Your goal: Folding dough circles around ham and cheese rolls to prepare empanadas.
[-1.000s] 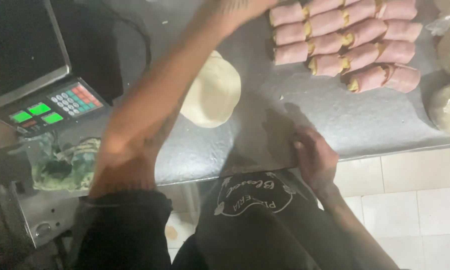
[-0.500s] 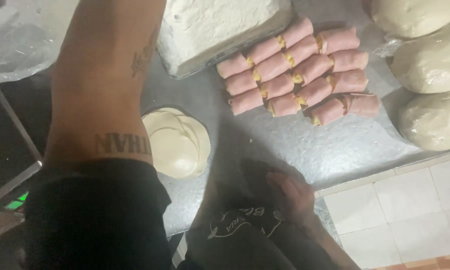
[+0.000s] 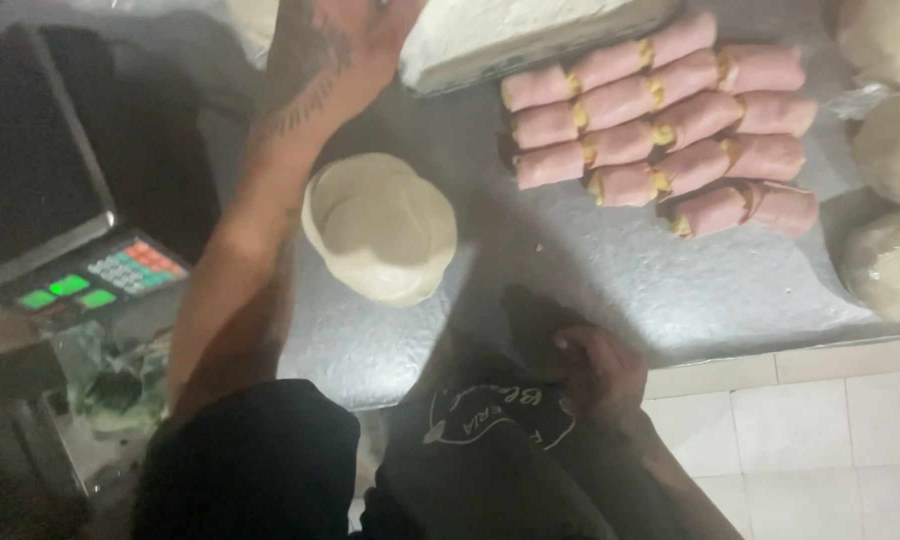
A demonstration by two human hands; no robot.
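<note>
While the left hand (image 3: pixel 365 35) is reaching far toward the white block (image 3: pixel 510 35), finger state unclear, the right hand (image 3: pixel 595 375) is lying loosely curled at the table's (image 3: pixel 610 280) near edge, right of the flat dough disc (image 3: pixel 380 228).

Your left hand (image 3: pixel 365 30) reaches beside the white block (image 3: pixel 510 35); your right hand (image 3: pixel 595 375) rests at the table (image 3: pixel 590 270) edge, near the dough disc (image 3: pixel 380 228).

Left hand (image 3: pixel 365 35) now farther out, beside the white block (image 3: pixel 510 35)
</note>
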